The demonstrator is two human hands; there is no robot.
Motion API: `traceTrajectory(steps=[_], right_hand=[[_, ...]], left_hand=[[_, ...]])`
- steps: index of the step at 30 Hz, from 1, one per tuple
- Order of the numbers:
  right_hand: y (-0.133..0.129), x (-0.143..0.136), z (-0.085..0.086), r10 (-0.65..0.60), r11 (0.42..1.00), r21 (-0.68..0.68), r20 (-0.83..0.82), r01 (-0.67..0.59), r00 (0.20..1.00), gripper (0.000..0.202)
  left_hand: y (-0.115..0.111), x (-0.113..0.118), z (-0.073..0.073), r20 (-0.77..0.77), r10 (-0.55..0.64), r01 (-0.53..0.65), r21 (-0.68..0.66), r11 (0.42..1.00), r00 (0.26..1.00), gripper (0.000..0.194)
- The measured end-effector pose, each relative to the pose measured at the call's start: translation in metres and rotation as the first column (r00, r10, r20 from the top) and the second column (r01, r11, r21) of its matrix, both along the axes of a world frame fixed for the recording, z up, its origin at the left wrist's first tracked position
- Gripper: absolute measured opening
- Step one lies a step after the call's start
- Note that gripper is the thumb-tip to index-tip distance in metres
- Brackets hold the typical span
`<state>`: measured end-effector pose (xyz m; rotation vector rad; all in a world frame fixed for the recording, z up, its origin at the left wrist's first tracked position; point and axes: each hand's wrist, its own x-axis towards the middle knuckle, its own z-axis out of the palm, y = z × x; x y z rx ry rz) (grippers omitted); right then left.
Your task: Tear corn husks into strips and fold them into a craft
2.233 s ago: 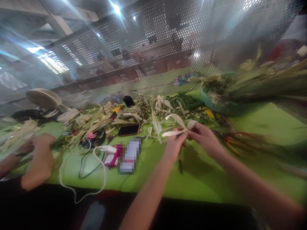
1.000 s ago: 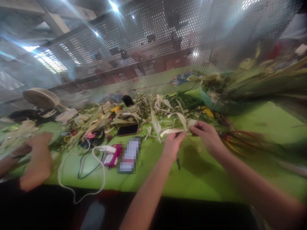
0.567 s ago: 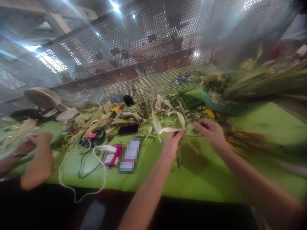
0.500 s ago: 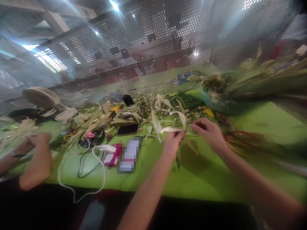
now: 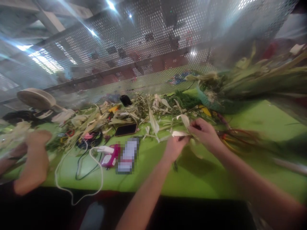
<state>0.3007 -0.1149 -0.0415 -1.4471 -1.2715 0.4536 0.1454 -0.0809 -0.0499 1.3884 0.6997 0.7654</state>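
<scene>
My left hand is closed in a pinch on a pale strip of corn husk, whose light end sticks out to the left over the fingers. Close beside it, my right hand has thumb and finger pressed together at the base of a curled husk strip. The two hands nearly meet above the green tabletop. A dark thin tip shows below my left hand; what it belongs to is unclear. Loose dried husks lie just behind the hands.
Left of my hands lie a phone, a magenta device with a white cable, and a dark phone. A co-worker's hands are at far left. A teal basket with long leaves stands at right; orange cords lie nearer.
My right hand has come left and closed on the curled husk strip, beside my left hand. My left hand has shifted slightly right with its husk. The view has moved a little.
</scene>
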Motion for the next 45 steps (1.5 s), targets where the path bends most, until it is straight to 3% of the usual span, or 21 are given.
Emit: traceTrajectory(steps=[5, 11, 18, 25, 30, 33, 35, 38, 41, 45], right_hand=[[-0.004, 0.002, 0.008, -0.023, 0.998, 0.068, 0.116, 0.015, 0.993, 0.015], [-0.007, -0.005, 0.017, 0.162, 0.982, 0.043, 0.319, -0.185, 0.934, 0.006], [-0.005, -0.009, 0.016, 0.127, 0.986, 0.066, 0.296, -0.153, 0.947, 0.011], [-0.006, -0.017, 0.011, 0.119, 0.988, 0.047, 0.397, -0.149, 0.910, 0.011], [-0.009, -0.020, 0.015, 0.105, 0.985, 0.074, 0.450, -0.154, 0.887, 0.012], [-0.013, -0.016, 0.021, 0.011, 0.973, 0.213, 0.360, -0.094, 0.933, 0.011], [-0.014, -0.013, 0.022, -0.040, 0.972, 0.231, 0.288, -0.029, 0.957, 0.016], [-0.011, -0.009, 0.018, 0.046, 0.996, 0.071, 0.188, -0.061, 0.981, 0.018], [-0.006, -0.010, 0.011, 0.192, 0.974, -0.117, -0.008, -0.192, 0.981, 0.028], [-0.003, -0.011, 0.009, 0.211, 0.957, -0.154, -0.207, -0.245, 0.955, 0.031]], left_hand=[[0.005, 0.000, 0.000, -0.109, 0.023, -0.018, 0.049, 0.999, 0.994, 0.020], [0.000, 0.004, 0.008, -0.273, 0.060, -0.042, 0.069, 0.997, 0.960, 0.021], [-0.006, 0.008, 0.011, -0.195, 0.000, 0.009, 0.047, 0.999, 0.981, 0.018], [-0.006, 0.009, 0.002, -0.105, -0.049, 0.039, -0.093, 0.995, 0.993, 0.008], [-0.005, 0.010, -0.004, -0.017, 0.043, -0.046, -0.221, 0.974, 0.999, 0.014], [0.000, 0.009, -0.001, 0.050, 0.195, -0.166, -0.340, 0.925, 0.980, 0.024], [0.004, 0.008, 0.002, 0.103, 0.283, -0.218, -0.411, 0.885, 0.953, 0.028], [0.007, 0.006, 0.006, 0.196, 0.355, -0.225, -0.482, 0.847, 0.914, 0.028], [0.007, 0.004, 0.008, 0.266, 0.318, -0.157, -0.488, 0.859, 0.910, 0.029], [0.006, 0.004, 0.010, 0.309, 0.254, -0.076, -0.488, 0.869, 0.916, 0.029]])
